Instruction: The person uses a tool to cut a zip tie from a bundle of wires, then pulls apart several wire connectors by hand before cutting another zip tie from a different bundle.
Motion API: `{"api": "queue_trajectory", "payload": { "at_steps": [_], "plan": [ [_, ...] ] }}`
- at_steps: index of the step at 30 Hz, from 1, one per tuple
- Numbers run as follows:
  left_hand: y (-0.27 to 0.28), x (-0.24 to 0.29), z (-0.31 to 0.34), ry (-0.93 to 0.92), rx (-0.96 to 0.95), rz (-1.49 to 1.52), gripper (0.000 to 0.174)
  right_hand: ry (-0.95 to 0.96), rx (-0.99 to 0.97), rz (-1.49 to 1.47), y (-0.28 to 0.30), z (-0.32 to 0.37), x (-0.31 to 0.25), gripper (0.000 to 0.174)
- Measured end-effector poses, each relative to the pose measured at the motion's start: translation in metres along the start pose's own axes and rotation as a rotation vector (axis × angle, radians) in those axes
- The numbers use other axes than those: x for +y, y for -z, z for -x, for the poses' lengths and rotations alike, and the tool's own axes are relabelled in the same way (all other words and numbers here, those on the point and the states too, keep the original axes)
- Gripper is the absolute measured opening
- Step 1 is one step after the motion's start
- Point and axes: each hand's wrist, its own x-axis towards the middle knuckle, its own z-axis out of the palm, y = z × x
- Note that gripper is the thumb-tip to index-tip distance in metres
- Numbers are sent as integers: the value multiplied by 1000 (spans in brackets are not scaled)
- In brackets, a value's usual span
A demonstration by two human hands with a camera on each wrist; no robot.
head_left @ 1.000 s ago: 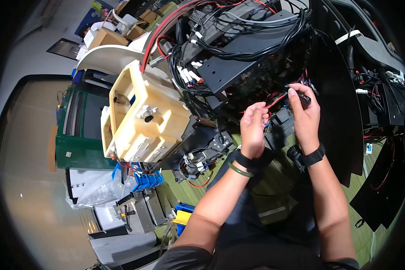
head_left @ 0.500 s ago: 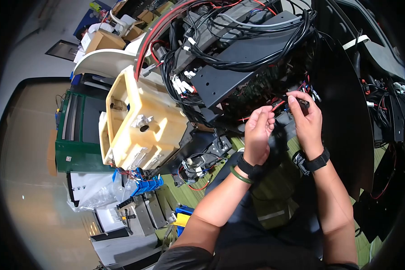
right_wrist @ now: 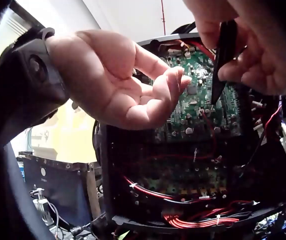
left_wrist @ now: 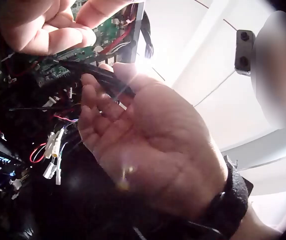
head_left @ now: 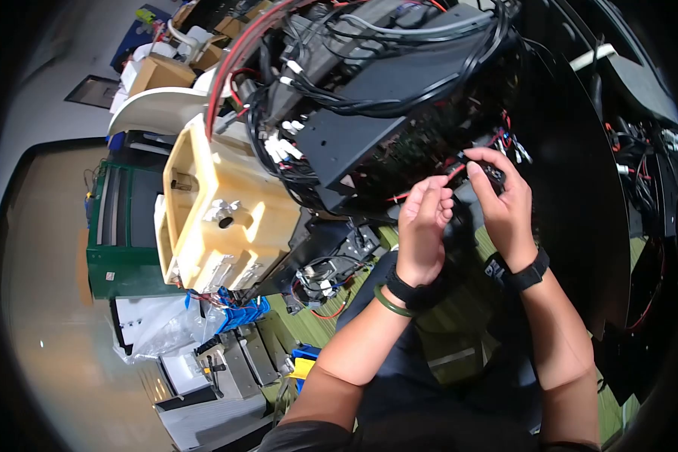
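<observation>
While a dark green cabinet (head_left: 124, 275) with smooth sides is standing well to the left of the hands, a clear, crinkled plastic bag (head_left: 169, 335) is lying below it, just beside a blue plastic basket (head_left: 242, 314). Nearer the left hand, a pale yellow, blocky casing (head_left: 260, 192) is sitting with its hollow frame facing away from the hands, and wrinkled silvery foil (head_left: 217, 209) is ringing a round hole in its side. Beyond both hands, a flat-topped black enclosure (head_left: 369, 143) is carrying looped, glossy black cables (head_left: 422, 105). The left hand (head_left: 422, 233) is holding its fingers curled toward the thumb, with a smooth green bangle (head_left: 393, 303) circling the forearm behind it; whether the fingertips are pinching a wire, one cannot tell. A thin red wire (head_left: 456, 175) is running between the two hands. In front of them, a green circuit board (right_wrist: 195, 95), dotted with small components, is showing inside the enclosure. The right hand (head_left: 508, 207) is pinching a slim, tapering black tool (right_wrist: 224, 55) between thumb and fingers, its narrow end pointing toward the board. Just past that hand, white connectors (left_wrist: 53, 150) are dangling on thin coloured wires, and farther right a broad, dark panel (head_left: 572, 188) is standing.
</observation>
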Motion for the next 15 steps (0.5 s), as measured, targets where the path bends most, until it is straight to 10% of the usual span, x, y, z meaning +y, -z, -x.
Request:
{"api": "queue_trajectory", "payload": {
  "at_steps": [15],
  "plan": [
    [4, 1, 9, 14, -14, 1, 16, -151, 58, -264, -1, -3, 25, 14]
  ]
}}
